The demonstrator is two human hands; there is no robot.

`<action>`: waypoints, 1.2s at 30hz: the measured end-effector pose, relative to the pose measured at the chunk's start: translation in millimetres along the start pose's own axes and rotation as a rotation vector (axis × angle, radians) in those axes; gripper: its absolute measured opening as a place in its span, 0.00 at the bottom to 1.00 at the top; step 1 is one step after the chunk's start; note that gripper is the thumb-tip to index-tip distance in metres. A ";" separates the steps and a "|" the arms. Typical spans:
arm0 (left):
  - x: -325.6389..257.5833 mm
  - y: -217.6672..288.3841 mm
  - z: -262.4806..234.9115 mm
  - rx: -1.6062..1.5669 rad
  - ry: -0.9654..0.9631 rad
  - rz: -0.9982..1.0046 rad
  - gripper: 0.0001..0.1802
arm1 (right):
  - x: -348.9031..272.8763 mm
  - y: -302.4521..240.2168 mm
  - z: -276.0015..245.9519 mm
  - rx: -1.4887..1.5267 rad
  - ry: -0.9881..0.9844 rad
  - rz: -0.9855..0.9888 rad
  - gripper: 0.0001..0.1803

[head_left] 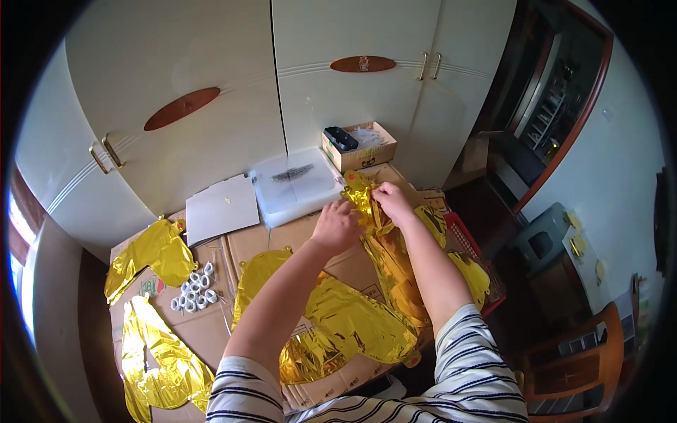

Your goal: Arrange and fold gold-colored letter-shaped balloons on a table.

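Observation:
A gold foil balloon (393, 262), flat and crumpled, runs from the far side of the cardboard toward my right forearm. My right hand (392, 203) pinches its upper end. On the left side of that same end, my left hand (337, 224) has its fingers curled against the foil; the fingertips are partly hidden. Beneath my left forearm lies another flat gold foil balloon (352, 310), spread over the cardboard. Two more sit at the left: one gold balloon (149, 255) farther off, and a shiny gold balloon (161, 363) nearer to me.
Several small white rolls (194, 290) cluster on the cardboard (211, 261) at left. Farther back are a white sheet (222, 211), a stack of clear plastic bags (296, 187) and a small box (370, 151) with a black object. A red basket (462, 236) stands at right, a wooden chair (585, 370) beyond.

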State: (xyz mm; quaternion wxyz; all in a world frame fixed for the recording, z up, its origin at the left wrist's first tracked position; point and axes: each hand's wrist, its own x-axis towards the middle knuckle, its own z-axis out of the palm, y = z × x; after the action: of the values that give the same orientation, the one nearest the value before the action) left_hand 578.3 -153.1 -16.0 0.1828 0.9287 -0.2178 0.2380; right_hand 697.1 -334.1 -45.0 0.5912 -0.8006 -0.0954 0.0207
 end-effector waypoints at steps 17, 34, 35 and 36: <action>11.6 17.9 12.8 0.036 -0.324 -0.100 0.20 | -181.8 -177.5 -353.1 0.806 0.403 -0.586 0.22; -164.1 232.4 -137.6 -1.440 0.072 -0.759 0.17 | -199.2 -260.0 69.9 -0.245 0.014 -0.772 0.09; -179.6 234.9 -146.1 -1.539 0.117 -0.946 0.14 | -192.3 -245.3 86.9 -0.319 -0.010 -0.703 0.09; -198.0 230.2 -153.7 -1.530 0.128 -1.035 0.14 | -189.1 -232.2 103.6 -0.371 -0.097 -0.583 0.09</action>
State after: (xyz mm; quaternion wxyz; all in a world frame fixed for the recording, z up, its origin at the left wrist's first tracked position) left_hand 252.7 -215.0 61.1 0.8414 0.5218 0.1367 -0.0310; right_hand 466.6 -204.3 129.6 0.4116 -0.8316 -0.3500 -0.1287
